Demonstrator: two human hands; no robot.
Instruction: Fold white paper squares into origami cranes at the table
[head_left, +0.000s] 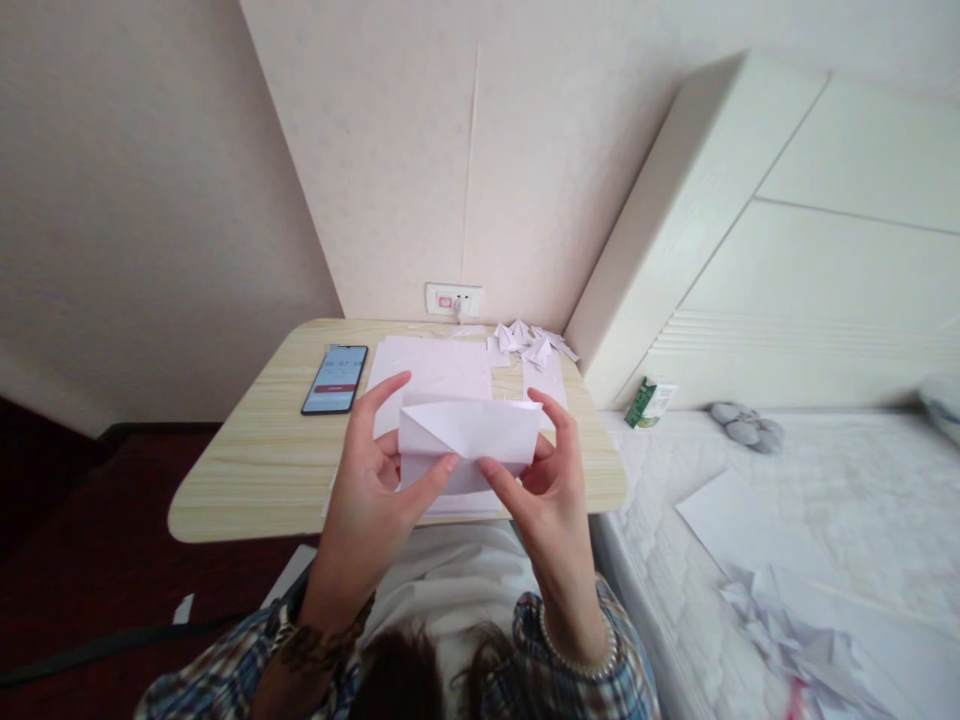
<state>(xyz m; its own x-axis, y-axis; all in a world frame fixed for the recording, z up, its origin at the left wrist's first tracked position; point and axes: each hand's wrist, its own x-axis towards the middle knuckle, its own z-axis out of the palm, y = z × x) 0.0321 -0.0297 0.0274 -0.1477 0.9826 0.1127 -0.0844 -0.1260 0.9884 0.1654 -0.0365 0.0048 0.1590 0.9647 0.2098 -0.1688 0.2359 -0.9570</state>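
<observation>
A partly folded white paper (469,432) is held up above the front of a small wooden table (262,450). My left hand (375,480) grips its left side, thumb pressed on the lower edge and fingers behind. My right hand (544,490) pinches its right side, thumb at the lower middle beside my left thumb. A diagonal crease shows on the paper's face. Under it lies a stack of white sheets (442,370).
A phone (335,379) with a lit screen lies at the table's left. Several small folded paper pieces (529,345) sit at the back right, below a wall socket (454,299). A bed (787,500) on the right carries a green carton (649,402), loose sheets and crumpled paper.
</observation>
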